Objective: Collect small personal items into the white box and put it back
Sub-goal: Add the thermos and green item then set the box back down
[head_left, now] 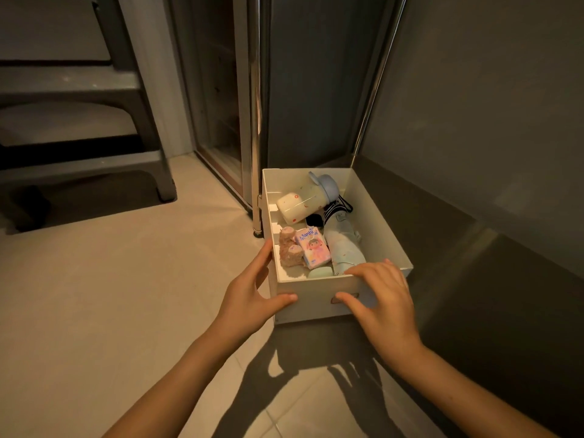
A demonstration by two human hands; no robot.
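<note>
Head camera, looking down at a white box (pixel 384 226) that sits open-topped on the pale tiled floor (pixel 126 279), just beside the wheeled foot of a metal post (pixel 256 197). Inside it lie a cream bottle with a blue lid (pixel 300 203), a folded pale blue umbrella (pixel 343 245), a small pink printed pack (pixel 313 251) and a fuzzy beige plush toy (pixel 290 251), all loose and leaning on each other.

The two hands are apart, one at each end of the box's near wall. The left hand (pixel 252 292) cups the near left corner, with straight fingers flat along the side and the thumb on the front. The right hand (pixel 385 305) holds the front wall, its fingers hooked over the rim and its thumb pressed near a handle cut-out.

Risks, as a judgement: lifting by the near wall alone could tip the far end down, so the bottle rolls and the load shifts. The left hand's flat contact may slip. The far left corner could knock the post.
</note>
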